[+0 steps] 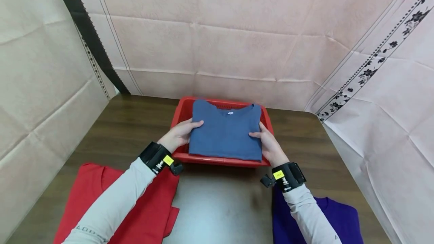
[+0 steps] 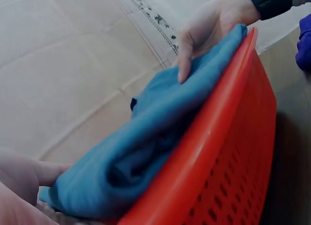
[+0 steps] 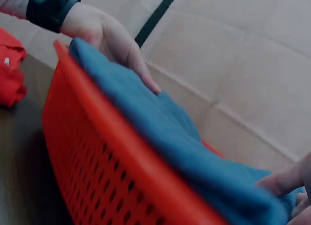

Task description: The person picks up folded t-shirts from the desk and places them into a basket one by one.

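A folded blue shirt (image 1: 225, 134) lies level at the mouth of a red plastic basket (image 1: 217, 159), its neckline and label toward the back. My left hand (image 1: 181, 133) grips the shirt's left edge, thumb on top and the other fingers underneath. At the opposite edge, my right hand (image 1: 269, 144) holds the shirt the same way, between the thumb and the fingers below. In the left wrist view the folded layers of the blue shirt (image 2: 160, 123) show just above the basket's rim (image 2: 214, 132). What lies under the shirt inside the basket is hidden.
On the wooden table (image 1: 142, 116), a folded red shirt (image 1: 149, 214) lies at the front left, partly beneath my left forearm. A purple shirt (image 1: 339, 217) is at the front right, under my right forearm. Patterned cloth (image 1: 220, 48) hangs behind the table.
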A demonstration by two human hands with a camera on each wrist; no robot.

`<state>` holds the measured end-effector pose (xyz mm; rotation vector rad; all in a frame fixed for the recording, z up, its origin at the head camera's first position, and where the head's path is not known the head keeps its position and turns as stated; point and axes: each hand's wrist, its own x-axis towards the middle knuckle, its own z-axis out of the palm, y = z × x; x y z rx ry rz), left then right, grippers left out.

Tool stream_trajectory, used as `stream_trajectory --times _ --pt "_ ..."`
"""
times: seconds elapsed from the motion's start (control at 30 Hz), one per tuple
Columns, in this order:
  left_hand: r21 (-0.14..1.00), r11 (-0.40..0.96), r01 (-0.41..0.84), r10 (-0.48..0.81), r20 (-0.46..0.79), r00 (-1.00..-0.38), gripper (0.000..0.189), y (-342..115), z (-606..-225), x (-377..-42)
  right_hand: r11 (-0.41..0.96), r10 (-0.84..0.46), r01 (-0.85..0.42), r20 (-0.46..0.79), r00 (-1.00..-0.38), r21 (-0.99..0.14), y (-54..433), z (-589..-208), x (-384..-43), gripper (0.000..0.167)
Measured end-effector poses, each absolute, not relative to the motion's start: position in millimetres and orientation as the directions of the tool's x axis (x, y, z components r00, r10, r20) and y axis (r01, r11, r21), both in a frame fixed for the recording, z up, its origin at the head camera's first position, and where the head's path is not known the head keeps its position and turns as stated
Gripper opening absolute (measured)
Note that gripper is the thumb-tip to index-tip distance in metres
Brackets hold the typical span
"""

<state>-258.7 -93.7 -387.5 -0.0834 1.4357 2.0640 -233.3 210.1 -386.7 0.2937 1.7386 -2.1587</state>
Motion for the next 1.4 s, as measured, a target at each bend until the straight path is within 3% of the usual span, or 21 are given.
stream_trajectory --times 0.2,0.3,0.37,0.43,0.5,0.57,0.63,0.7,0.77,0.83,0.93,1.0,1.1,1.17,1.3,1.4 --pt "0.839 -0.136 -0.527 0.460 -0.417 -0.784 0.065 -97 -397 -265 -0.157 -0.116 0.370 -0.355 -0.928 -0.916 211 -398 -234 0.079" --pt "0.883 -0.036 -0.468 0.412 -0.414 -0.812 0.068 -98 -400 -264 -0.101 -0.103 0.305 -0.295 -0.950 -0.947 209 -400 -233 0.078" --pt "0.930 0.123 -0.348 0.345 -0.368 -0.863 0.073 -99 -399 -260 0.045 -0.086 0.222 -0.225 -0.970 -0.974 206 -401 -232 0.075" --pt "0.919 0.365 -0.150 0.288 -0.265 -0.920 0.077 -99 -397 -254 0.304 -0.103 0.074 -0.110 -0.989 -0.950 203 -401 -231 0.070" --pt "0.791 0.607 0.075 0.300 -0.141 -0.943 0.076 -98 -394 -247 0.568 -0.192 -0.104 -0.009 -0.981 -0.816 201 -402 -230 0.063" --pt "0.597 0.757 0.267 0.378 -0.067 -0.923 0.067 -97 -392 -241 0.727 -0.341 -0.271 0.011 -0.940 -0.631 199 -403 -231 0.051" --pt "0.441 0.807 0.393 0.479 -0.099 -0.872 0.052 -98 -392 -237 0.761 -0.484 -0.373 -0.082 -0.871 -0.531 197 -404 -233 0.043" --pt "0.367 0.809 0.459 0.547 -0.182 -0.817 0.041 -100 -393 -234 0.763 -0.566 -0.416 -0.202 -0.799 -0.495 194 -404 -235 0.039" --pt "0.330 0.811 0.483 0.568 -0.248 -0.785 0.037 -101 -394 -234 0.780 -0.572 -0.412 -0.271 -0.774 -0.470 191 -404 -236 0.037" --pt "0.325 0.813 0.484 0.564 -0.233 -0.792 0.036 -102 -394 -233 0.806 -0.533 -0.402 -0.236 -0.812 -0.435 188 -403 -235 0.034" --pt "0.345 0.809 0.476 0.528 -0.067 -0.847 0.030 -100 -389 -226 0.842 -0.423 -0.390 -0.009 -0.906 -0.373 178 -397 -222 0.027" --pt "0.361 0.801 0.478 0.477 0.096 -0.873 0.023 -99 -383 -215 0.855 -0.342 -0.391 0.195 -0.919 -0.340 168 -388 -206 0.023" --pt "0.365 0.785 0.501 0.406 0.309 -0.860 0.014 -101 -371 -189 0.864 -0.278 -0.426 0.450 -0.849 -0.269 147 -375 -171 0.017" --pt "0.354 0.787 0.506 0.368 0.388 -0.845 0.012 -107 -365 -168 0.863 -0.273 -0.452 0.543 -0.794 -0.227 132 -371 -146 0.019" --pt "0.357 0.817 0.452 0.291 0.421 -0.859 0.012 -129 -365 -128 0.859 -0.295 -0.482 0.603 -0.741 -0.173 106 -381 -100 0.034" --pt "0.375 0.851 0.367 0.222 0.377 -0.899 0.011 -154 -379 -101 0.836 -0.324 -0.508 0.559 -0.763 -0.209 89 -398 -74 0.039"
